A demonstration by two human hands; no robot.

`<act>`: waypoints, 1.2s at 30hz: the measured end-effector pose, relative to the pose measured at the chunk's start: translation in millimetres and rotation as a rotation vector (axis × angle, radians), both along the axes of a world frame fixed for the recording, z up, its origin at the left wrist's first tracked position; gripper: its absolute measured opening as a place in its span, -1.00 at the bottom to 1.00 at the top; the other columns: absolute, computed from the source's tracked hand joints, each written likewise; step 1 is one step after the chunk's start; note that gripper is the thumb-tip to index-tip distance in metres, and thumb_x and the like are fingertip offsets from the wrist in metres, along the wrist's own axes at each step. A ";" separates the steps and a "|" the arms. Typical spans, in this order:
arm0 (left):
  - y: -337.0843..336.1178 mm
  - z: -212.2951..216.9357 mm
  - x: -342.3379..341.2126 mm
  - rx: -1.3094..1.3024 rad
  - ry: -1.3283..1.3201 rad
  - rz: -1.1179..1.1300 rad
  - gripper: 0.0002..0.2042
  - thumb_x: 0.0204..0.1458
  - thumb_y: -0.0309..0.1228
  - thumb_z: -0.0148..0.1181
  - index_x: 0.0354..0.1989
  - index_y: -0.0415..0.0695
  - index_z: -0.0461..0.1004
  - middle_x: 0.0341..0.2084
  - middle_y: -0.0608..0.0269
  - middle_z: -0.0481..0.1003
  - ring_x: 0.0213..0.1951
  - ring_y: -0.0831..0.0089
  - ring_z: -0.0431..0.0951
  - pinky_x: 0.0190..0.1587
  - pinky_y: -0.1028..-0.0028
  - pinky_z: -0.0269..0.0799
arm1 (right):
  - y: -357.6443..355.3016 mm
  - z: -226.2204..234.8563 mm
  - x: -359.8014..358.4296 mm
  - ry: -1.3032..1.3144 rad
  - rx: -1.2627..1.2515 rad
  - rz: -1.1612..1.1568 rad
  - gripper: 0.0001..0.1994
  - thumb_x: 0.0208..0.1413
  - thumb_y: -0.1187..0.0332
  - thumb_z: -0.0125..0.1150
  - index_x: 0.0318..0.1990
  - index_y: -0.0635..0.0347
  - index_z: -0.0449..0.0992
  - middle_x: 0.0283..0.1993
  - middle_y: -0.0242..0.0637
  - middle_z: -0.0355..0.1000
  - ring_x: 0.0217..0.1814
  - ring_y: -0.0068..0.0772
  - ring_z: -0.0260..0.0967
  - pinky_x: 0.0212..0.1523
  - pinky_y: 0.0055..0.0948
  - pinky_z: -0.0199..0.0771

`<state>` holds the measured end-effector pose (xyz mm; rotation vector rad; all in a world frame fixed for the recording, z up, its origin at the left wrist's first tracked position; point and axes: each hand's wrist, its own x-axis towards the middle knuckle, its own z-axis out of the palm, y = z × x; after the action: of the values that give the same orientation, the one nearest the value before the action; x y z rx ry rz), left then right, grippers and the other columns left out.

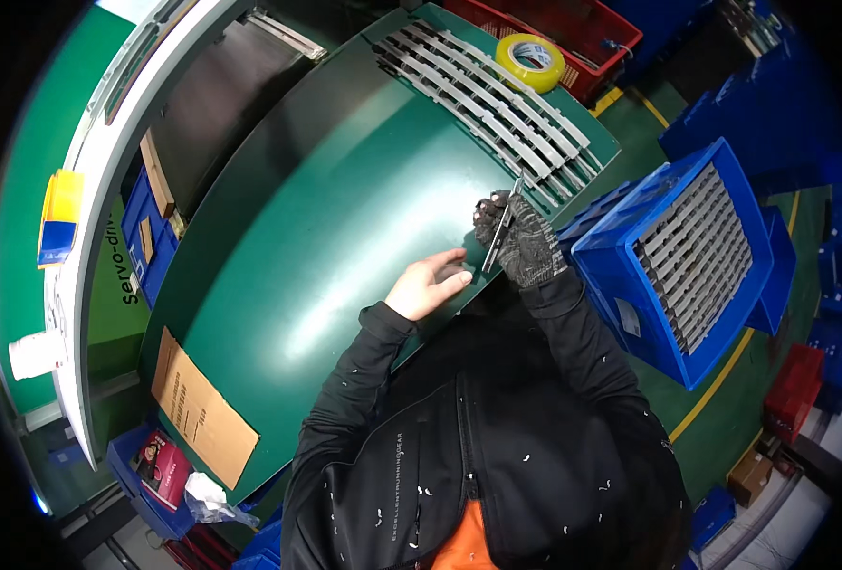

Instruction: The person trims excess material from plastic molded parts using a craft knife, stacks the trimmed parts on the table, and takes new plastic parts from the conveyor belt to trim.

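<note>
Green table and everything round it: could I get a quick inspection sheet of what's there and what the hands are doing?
Surface: curved green table, mostly bare, glare in the middle.
Job's things: a thin metal strip held upright; rows of similar strips laid at the far end of the table; more stacked in a blue crate on the right.
Clutter: roll of yellow tape by a red crate; cardboard sheet at the table's near left edge.
Hands: right hand, gloved, grips the strip; left hand, bare, rests on the table with its fingertips near the strip's lower end.
Cables: nothing seen.
Surroundings: green floor with yellow lines, blue crates around.
</note>
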<state>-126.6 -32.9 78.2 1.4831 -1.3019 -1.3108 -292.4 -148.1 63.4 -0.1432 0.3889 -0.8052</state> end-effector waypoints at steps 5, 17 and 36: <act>-23.6 20.3 -43.4 0.103 0.241 -0.091 -0.75 0.12 -0.37 0.07 -0.15 -0.32 0.41 -0.42 0.24 0.52 -0.36 0.57 0.50 -0.25 0.56 0.41 | 6.0 29.5 -20.9 -0.059 0.003 -0.050 -0.77 0.21 0.29 -0.01 -0.16 0.29 0.42 -0.10 -0.03 0.43 0.00 -0.11 0.39 0.09 -0.16 0.40; -31.2 60.2 -61.5 0.130 0.279 -0.129 -0.80 0.16 -0.37 0.01 -0.35 -0.27 0.43 -0.57 0.34 0.47 -0.50 0.65 0.44 -0.37 0.60 0.38 | 9.6 54.9 -51.9 -0.067 -0.178 0.029 -0.53 0.29 0.11 -0.27 0.03 0.38 0.36 0.26 0.16 0.09 0.32 0.08 0.04 0.32 0.01 0.00; -37.1 91.1 -52.8 -0.619 -0.623 0.335 -0.80 -0.29 -0.39 0.36 -0.41 -0.06 0.56 -0.45 0.29 0.34 -0.33 0.32 0.31 -0.26 0.37 0.26 | 24.2 87.6 -35.0 -0.222 -0.205 0.059 -0.55 0.27 0.11 -0.18 0.05 0.36 0.34 0.33 0.09 -0.03 0.23 -0.11 0.17 0.17 -0.11 0.27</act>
<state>-179.4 -70.0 169.4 1.5918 -1.5559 -0.1749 -327.5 -123.8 150.9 -0.2523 0.0915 -0.7920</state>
